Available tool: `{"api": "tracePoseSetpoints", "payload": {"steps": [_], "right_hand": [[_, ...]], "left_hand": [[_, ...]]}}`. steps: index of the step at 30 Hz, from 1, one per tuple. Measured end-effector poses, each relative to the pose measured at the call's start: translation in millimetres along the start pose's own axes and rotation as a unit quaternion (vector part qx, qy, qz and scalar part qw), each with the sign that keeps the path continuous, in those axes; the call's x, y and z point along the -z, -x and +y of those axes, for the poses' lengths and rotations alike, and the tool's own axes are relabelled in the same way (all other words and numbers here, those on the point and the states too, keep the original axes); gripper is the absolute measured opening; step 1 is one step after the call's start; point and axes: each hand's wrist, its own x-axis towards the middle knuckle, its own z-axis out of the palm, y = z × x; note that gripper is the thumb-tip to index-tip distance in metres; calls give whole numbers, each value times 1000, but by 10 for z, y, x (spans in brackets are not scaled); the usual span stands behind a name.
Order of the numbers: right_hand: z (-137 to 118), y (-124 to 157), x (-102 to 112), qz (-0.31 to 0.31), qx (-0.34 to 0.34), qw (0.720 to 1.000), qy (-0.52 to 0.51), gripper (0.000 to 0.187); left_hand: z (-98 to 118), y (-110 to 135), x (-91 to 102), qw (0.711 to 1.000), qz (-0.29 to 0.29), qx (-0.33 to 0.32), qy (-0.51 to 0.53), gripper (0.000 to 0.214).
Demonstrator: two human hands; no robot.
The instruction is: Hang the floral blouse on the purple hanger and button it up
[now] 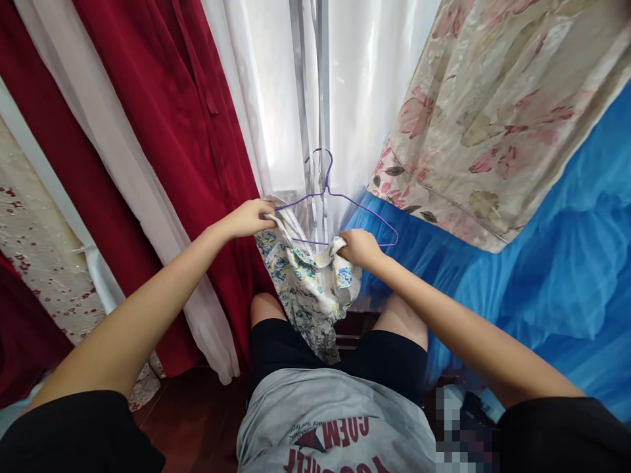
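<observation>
A purple wire hanger (pixel 362 205) hangs by its hook in front of white fabric, just ahead of my knees. A white garment with a blue and yellow floral print (pixel 315 289) droops from its left side, its lower end reaching down between my thighs. My left hand (pixel 251 218) pinches the garment's edge at the hanger's left end. Gathered cloth at the neckline is closed in my right hand (pixel 362 247), below the hanger's bottom bar. The hanger's right end sticks out bare above that hand. Fingertips of my right hand are partly hidden by the cloth.
Long red fabric (pixel 197 131) and pale fabric hang on the left. To the right hang a cream floral cloth (pixel 473 125) and blue tulle (pixel 552 282). Grey straps (pixel 323 79) run down the middle. Dark reddish floor (pixel 192 420) shows below.
</observation>
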Motion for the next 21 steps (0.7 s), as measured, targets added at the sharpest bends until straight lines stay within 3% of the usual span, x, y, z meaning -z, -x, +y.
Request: {"api": "tracePoseSetpoints", "payload": {"steps": [3,6,8,11,13,17,19,21], "right_hand": [[27,93,21,2,7,1000,-5,16],[166,262,50,32,5,999,-17,30],[334,353,75,102,-14,992,-67,45],[681,337,131,259,-68,942,-202,65],[919,233,194,282,-98,915,-272,64],[1221,81,428,152,-107,925,-330,26],[1278,123,603,76,-86,931,-347,25],[1303,218,784,-40,-60,917,-392,28]], "left_hand": [[234,-229,-189,999,-18,-35,6,17],[362,-264,-416,997,36,-36,-51,25],[403,-184,-557,991,76,-26,-107,37],[427,-54,-705,983,107,3,-149,45],[423,-25,-738,981,109,14,-157,44],[370,-50,-658,981,100,2,-164,35],[311,-29,-583,982,125,-8,-141,34],[225,34,-517,981,163,-7,-108,36]]}}
